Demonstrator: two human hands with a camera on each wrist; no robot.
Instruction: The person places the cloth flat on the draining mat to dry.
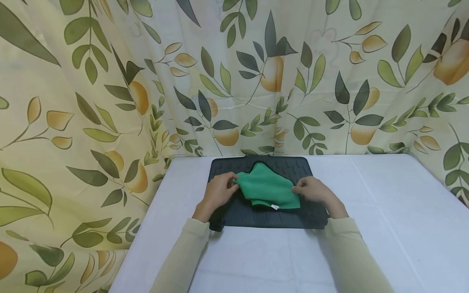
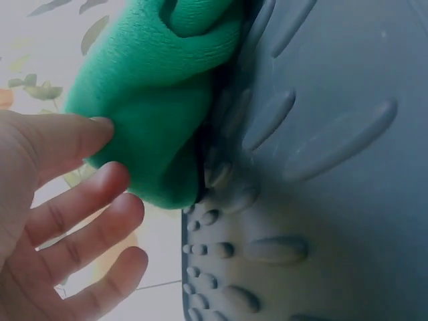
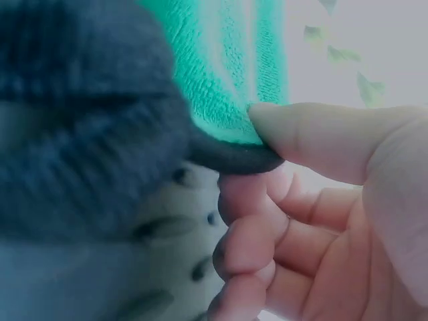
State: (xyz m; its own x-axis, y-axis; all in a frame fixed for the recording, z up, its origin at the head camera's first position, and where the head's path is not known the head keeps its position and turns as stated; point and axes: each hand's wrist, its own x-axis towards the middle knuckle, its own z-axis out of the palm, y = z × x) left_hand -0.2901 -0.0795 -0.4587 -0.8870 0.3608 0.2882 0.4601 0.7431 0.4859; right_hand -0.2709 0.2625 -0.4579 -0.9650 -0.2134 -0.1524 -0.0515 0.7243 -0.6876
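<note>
The green cloth [image 1: 269,187] lies over the middle of the ribbed dark mat [image 1: 256,219], peaked toward twelve o'clock, its white tag [image 1: 275,207] at six. The left hand [image 1: 220,190] pinches it lightly near nine, other fingers loosely spread; the right hand [image 1: 315,190] pinches its edge at three, other fingers curled. To spread it well, draw both grips outward evenly, keeping the dark layer [image 3: 231,155] (it shows beneath the green) from bunching.
</note>
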